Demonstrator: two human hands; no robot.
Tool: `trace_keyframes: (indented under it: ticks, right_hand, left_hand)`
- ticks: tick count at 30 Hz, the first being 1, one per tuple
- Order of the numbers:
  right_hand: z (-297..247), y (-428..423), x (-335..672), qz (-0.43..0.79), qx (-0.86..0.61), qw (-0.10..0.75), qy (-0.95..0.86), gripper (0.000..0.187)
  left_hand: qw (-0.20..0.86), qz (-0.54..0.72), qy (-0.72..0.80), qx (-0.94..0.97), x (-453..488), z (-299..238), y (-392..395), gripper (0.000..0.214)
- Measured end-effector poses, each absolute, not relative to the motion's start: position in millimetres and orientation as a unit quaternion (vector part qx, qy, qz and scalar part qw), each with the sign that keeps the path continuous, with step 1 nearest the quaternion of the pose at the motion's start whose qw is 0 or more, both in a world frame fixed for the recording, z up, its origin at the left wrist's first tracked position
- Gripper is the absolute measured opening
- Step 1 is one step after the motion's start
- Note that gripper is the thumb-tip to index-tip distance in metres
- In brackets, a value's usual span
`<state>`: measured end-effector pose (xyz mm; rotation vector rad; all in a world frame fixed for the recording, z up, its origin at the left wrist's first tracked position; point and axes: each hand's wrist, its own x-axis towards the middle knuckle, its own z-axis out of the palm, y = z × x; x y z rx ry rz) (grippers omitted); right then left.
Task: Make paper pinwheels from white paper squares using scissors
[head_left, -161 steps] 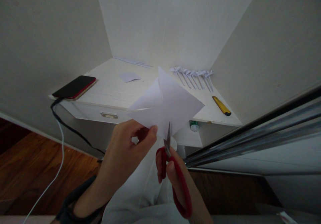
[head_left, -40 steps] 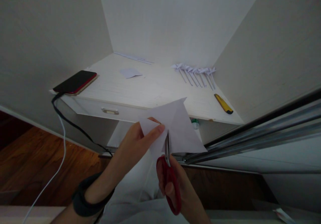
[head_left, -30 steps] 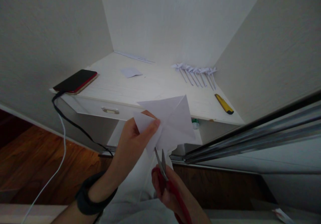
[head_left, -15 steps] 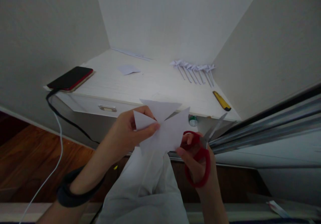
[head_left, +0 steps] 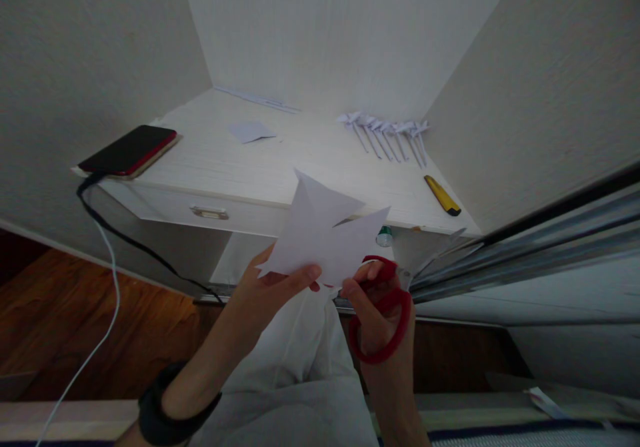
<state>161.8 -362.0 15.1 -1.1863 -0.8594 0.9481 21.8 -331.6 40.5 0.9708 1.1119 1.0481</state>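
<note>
A square of white paper (head_left: 320, 237) with slits cut in from its corners is held in front of the desk edge. My left hand (head_left: 275, 293) pinches its lower left part, thumb on top. My right hand (head_left: 383, 313) has red-handled scissors (head_left: 387, 348) looped over the fingers, blades spread and pointing away to the right. The right thumb and a finger also pinch the paper's lower right corner. On the desk lie a folded white paper piece (head_left: 251, 131) and a row of several paper pinwheels on sticks (head_left: 387, 133).
A phone (head_left: 131, 151) with a cable sits at the left end of the white desk (head_left: 225, 173). Thin paper sticks (head_left: 257, 100) lie along the back. A yellow box cutter (head_left: 442, 195) rests at the right edge. Below it stands a green-labelled bottle (head_left: 385, 236); metal rails (head_left: 550, 233) run along the right.
The paper has been turned in my hands, and my left hand's grip has shifted down to its lower edge. My right hand, with the scissors, has moved slightly left.
</note>
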Motion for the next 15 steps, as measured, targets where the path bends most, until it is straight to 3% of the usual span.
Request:
trace_keyframes:
  ticks: [6, 9, 12, 15]
  right_hand:
    - [10, -366, 158, 0.459, -0.425, 0.654, -0.425, 0.017]
    - [6, -370, 162, 0.477, -0.391, 0.632, -0.469, 0.036]
    - [1, -377, 169, 0.494, -0.404, 0.571, -0.516, 0.049]
    - [-4, -385, 176, 0.514, -0.439, 0.471, -0.567, 0.047]
  left_hand:
    - [0.549, 0.471, 0.548, 0.421, 28, 50, -329, 0.02]
    - [0.506, 0.49, 0.555, 0.443, 24, 54, -327, 0.028]
    - [0.491, 0.482, 0.568, 0.451, 22, 59, -325, 0.028]
    - [0.493, 0.468, 0.573, 0.458, 20, 64, -324, 0.026]
